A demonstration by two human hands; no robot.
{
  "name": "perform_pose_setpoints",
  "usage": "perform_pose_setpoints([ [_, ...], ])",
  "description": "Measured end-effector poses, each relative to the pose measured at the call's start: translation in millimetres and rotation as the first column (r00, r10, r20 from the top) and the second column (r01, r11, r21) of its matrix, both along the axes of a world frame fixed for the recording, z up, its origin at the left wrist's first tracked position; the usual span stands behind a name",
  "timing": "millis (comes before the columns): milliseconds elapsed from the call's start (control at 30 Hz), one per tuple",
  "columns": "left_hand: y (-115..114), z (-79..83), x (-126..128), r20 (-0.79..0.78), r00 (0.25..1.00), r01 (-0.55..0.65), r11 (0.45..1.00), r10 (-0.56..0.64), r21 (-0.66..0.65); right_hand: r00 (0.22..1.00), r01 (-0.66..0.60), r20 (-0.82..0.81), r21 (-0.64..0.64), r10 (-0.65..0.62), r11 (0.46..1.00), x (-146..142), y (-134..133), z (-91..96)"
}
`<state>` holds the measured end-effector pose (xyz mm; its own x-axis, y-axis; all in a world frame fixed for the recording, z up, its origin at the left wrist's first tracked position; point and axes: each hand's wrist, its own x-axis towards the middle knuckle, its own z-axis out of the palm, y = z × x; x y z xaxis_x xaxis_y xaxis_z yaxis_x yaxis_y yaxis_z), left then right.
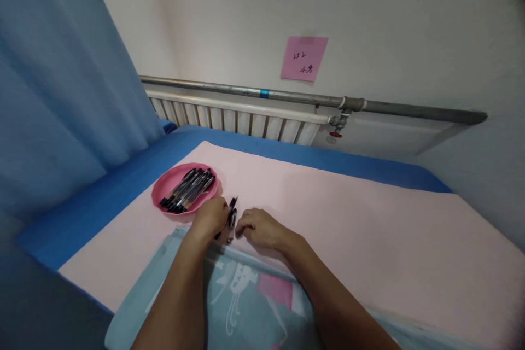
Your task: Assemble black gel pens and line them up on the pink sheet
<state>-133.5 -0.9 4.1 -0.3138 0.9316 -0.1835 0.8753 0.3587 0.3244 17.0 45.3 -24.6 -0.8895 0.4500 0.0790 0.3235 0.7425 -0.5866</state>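
My left hand (213, 215) is closed, its curled fingers around a dark pen (232, 203) whose upper end points away from me. Just to the right of it, a black pen cap (233, 218) with a clip lies close to the fingers. A small light-coloured piece (229, 240) rests nearer to me, between the hands. My right hand (260, 226) has its fingers bent inward and closed at the pen parts; whatever it pinches is hidden. To the left, a pink scalloped tray (161, 190) holds several black-capped clear pens (192, 190), lying side by side.
A pale pink sheet (328, 224) covers the blue surface (241, 141). Light-blue printed fabric (246, 306) lies beneath my forearms. Behind stand a white radiator (241, 121), a metal pipe (205, 86) and a red-handled valve (335, 134). A blue curtain (65, 76) hangs at the left.
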Motion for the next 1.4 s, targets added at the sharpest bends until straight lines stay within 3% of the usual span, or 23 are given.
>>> perform_pose_setpoints([
  [67, -1, 3.4, 3, -0.031, 0.999, -0.029, 0.999, 0.03, 0.022, 1.0, -0.004, -0.005, -0.024, 0.004, 1.0, 0, -1, 1.8],
  [200, -4, 12.6, 4, -0.075, 0.99, -0.104, 0.984, 0.116, 0.148, 0.993, 0.105, -0.035, -0.113, -0.109, 0.988, -1, 2, 3.8],
  [333, -6, 17.0, -14, -0.097, 0.957, -0.226, 0.91, 0.275, 0.348, 0.982, 0.161, -0.07, -0.194, -0.178, 0.968, 0, 4, 3.3],
  [467, -3, 13.5, -34, -0.165, 0.891, -0.346, 0.869, 0.422, 0.352, 0.979, 0.167, -0.087, -0.199, -0.187, 0.966, 1, 5, 0.8],
  [600, 1, 9.9, -38, -0.16, 0.887, -0.382, 0.884, 0.433, 0.271, 0.977, 0.163, -0.102, -0.2, -0.186, 0.966, 3, 5, 0.3],
  [933, 15, 7.9, -45, -0.134, 0.875, -0.43, 0.873, 0.466, 0.229, 0.974, 0.176, -0.107, -0.202, -0.2, 0.963, 5, 6, 0.0],
  [1267, 12, 1.9, -51, -0.09, 0.863, -0.444, 0.832, 0.497, 0.333, 0.972, 0.175, -0.111, -0.235, -0.205, 0.956, 5, 8, -0.7],
  [1400, 5, 9.7, -41, -0.064, 0.882, -0.38, 0.784, 0.468, 0.491, 0.949, 0.209, -0.166, -0.305, -0.268, 0.929, 5, 8, -4.8],
])
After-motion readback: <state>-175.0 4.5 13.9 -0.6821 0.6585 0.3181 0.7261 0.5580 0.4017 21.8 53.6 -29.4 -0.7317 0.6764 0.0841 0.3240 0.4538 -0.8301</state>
